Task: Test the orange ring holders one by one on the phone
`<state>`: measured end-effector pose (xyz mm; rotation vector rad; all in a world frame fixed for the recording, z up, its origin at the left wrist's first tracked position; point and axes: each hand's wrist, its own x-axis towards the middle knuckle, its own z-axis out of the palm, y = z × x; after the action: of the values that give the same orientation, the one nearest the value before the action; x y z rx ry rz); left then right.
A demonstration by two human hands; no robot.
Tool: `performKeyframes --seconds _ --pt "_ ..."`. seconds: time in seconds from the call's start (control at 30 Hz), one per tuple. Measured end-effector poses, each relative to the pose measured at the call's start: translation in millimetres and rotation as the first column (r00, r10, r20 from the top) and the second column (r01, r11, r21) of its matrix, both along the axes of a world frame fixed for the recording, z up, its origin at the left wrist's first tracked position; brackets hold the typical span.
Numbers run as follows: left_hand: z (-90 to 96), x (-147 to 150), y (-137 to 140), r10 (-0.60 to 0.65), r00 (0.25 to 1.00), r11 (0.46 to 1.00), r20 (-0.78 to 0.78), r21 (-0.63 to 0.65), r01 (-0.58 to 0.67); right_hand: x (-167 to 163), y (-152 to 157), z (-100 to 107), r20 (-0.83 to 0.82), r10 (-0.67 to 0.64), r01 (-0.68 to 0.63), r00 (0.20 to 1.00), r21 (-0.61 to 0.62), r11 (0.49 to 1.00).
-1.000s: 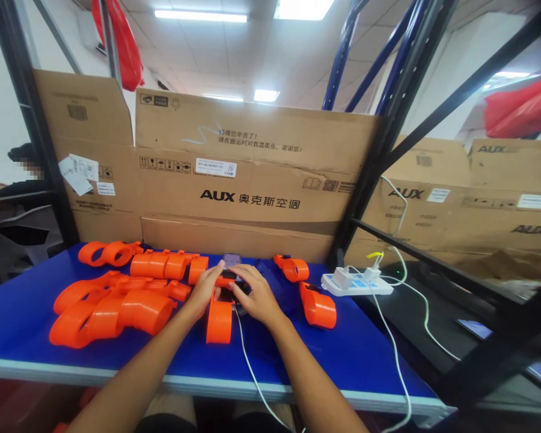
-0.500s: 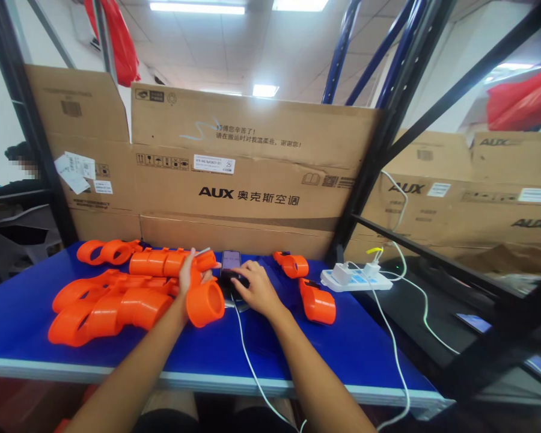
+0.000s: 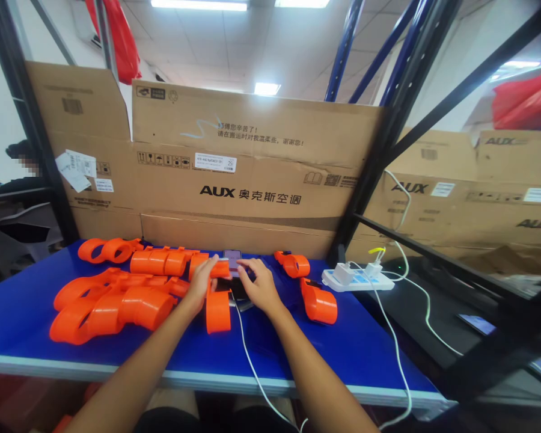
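Note:
My left hand (image 3: 201,284) is closed around an orange plastic part with a ring (image 3: 219,311) hanging below the fingers; its upper arm points right. My right hand (image 3: 259,285) hovers just right of it, thumb and fingertips apart, with nothing visible between them. Behind and between the hands lies a phone (image 3: 232,255) with a lit screen. A dark flat object (image 3: 237,288), partly covered by the hands, sits in front of the phone, and a white cable (image 3: 247,352) runs from there toward the front edge.
Several orange ringed parts (image 3: 112,310) lie on the blue tabletop (image 3: 22,325) at left, and a few more (image 3: 322,305) at right. A white power strip (image 3: 358,279) with chargers stands at the right edge. A cardboard sheet (image 3: 261,216) and black rack post (image 3: 374,180) border the back.
My right hand has let go of the dark object and its fingers have spread. My left hand has turned the orange part, so its ring now faces sideways and sits farther right.

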<state>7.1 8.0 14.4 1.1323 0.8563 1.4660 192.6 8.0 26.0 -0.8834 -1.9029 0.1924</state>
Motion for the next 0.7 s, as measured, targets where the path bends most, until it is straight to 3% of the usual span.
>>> performKeyframes --seconds 0.1,0.27,0.7 --pt "-2.2 5.2 -2.5 -0.098 0.992 0.993 -0.08 0.051 0.102 -1.7 -1.1 -0.1 -0.09 0.027 -0.031 0.996 -0.052 0.998" --pt "-2.3 9.9 -7.8 -0.191 0.967 0.974 -0.167 0.089 0.207 -3.4 -1.6 0.8 -0.108 0.099 -0.109 0.989 -0.098 0.989" --pt "1.4 9.8 -10.1 -0.116 0.982 0.986 -0.15 0.105 0.133 -2.7 -2.1 5.6 -0.196 0.059 -0.081 0.979 -0.104 0.991"
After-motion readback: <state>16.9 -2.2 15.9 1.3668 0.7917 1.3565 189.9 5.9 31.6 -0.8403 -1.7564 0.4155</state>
